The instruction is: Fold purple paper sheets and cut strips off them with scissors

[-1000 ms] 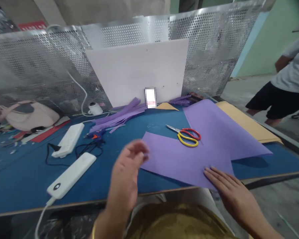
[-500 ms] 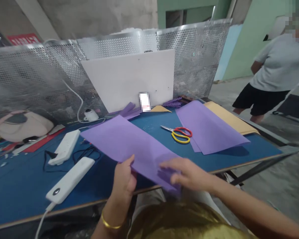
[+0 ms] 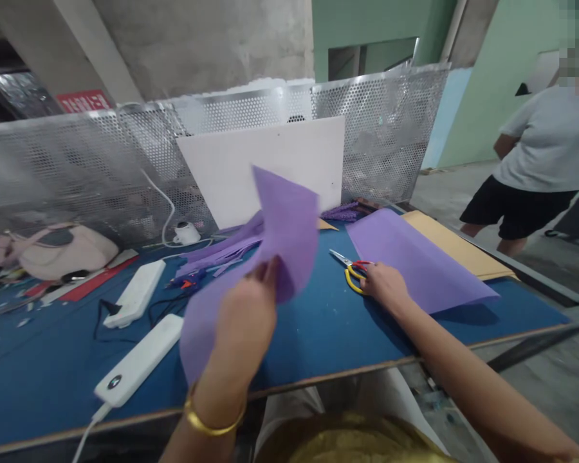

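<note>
A purple sheet [image 3: 292,231] curls upright in my left hand [image 3: 248,315], which is closed on its edge and somewhat blurred by motion. To the right, my right hand [image 3: 385,284] has its fingers closed at the handles of a pair of scissors [image 3: 352,274]. The scissors lie on the blue table with one red handle and one yellow handle, blades pointing to the far left. Just beyond my right hand, another purple sheet [image 3: 424,263] rests on the table, partly over tan sheets [image 3: 463,247].
Two white power strips [image 3: 139,360] with cords lie on the left. Purple strips [image 3: 222,251] and a blue glue gun [image 3: 188,280] are near the middle. Behind stand a white board [image 3: 270,154] and a perforated metal screen [image 3: 386,128]. A person [image 3: 540,141] stands at the right.
My left hand has raised the purple sheet, which now bends upright. My right hand has left that sheet and moved right and forward onto the scissors' handles.
</note>
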Action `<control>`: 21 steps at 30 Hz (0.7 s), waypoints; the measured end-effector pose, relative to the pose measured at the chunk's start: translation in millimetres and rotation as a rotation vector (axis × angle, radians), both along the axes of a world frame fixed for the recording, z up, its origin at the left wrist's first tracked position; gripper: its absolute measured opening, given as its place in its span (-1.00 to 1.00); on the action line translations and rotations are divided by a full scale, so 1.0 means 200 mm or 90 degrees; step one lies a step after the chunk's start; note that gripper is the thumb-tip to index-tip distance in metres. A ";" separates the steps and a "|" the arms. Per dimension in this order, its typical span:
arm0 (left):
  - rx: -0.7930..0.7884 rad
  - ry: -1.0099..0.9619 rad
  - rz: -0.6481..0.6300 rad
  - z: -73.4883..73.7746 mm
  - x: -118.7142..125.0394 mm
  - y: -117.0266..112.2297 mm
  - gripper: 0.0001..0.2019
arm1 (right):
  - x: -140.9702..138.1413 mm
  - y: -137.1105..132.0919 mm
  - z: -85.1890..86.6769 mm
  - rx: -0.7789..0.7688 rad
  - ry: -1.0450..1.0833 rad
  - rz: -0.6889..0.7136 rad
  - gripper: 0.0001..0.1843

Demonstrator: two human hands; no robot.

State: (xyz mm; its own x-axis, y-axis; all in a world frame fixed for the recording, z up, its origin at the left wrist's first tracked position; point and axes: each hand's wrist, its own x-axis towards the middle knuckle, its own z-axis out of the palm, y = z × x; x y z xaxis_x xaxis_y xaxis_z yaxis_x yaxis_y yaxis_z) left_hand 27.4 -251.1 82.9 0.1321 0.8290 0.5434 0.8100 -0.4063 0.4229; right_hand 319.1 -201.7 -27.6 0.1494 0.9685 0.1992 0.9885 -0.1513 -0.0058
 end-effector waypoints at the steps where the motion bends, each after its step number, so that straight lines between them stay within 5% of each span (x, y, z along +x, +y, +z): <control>1: -0.006 0.039 -0.020 -0.07 0.07 0.01 -0.53 | 0.01 -0.02 0.00 0.019 -0.007 -0.025 -0.71; 4: -0.167 0.295 -0.058 -0.29 0.23 0.02 -0.47 | 0.07 -0.08 0.02 0.068 -0.025 -0.079 -0.69; 7: -0.238 0.462 -0.083 -0.44 0.25 -0.02 -0.44 | 0.12 -0.19 0.03 0.135 -0.025 -0.079 -0.67; 9: -0.191 0.455 -0.113 -0.51 0.21 -0.05 -0.44 | 0.11 -0.28 0.02 0.280 0.028 0.000 -0.63; 11: -0.120 0.413 -0.147 -0.56 0.16 -0.08 -0.51 | 0.03 -0.38 -0.01 0.395 0.106 0.177 -0.61; 13: -0.053 0.369 -0.165 -0.60 0.13 -0.11 -0.63 | -0.09 -0.44 -0.06 0.328 0.137 0.392 -0.59; 15: 0.006 0.335 -0.173 -0.65 0.12 -0.13 -0.70 | -0.20 -0.46 -0.10 0.216 0.122 0.514 -0.60; 18: 0.065 0.302 -0.188 -0.71 0.10 -0.16 -0.73 | -0.27 -0.42 -0.14 0.143 0.106 0.575 -0.70; 21: 0.080 0.268 -0.187 -0.74 -0.01 -0.18 -0.73 | -0.18 -0.38 -0.17 0.134 0.103 0.553 -0.68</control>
State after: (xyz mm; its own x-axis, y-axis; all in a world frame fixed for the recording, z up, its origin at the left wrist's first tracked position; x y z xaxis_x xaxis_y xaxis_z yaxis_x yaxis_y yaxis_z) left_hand 26.2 -287.9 -65.4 0.5774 0.6561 0.4860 0.7437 -0.6683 0.0186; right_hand 283.7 -278.2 -60.7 -0.5754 0.6989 0.4249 0.7384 0.6672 -0.0976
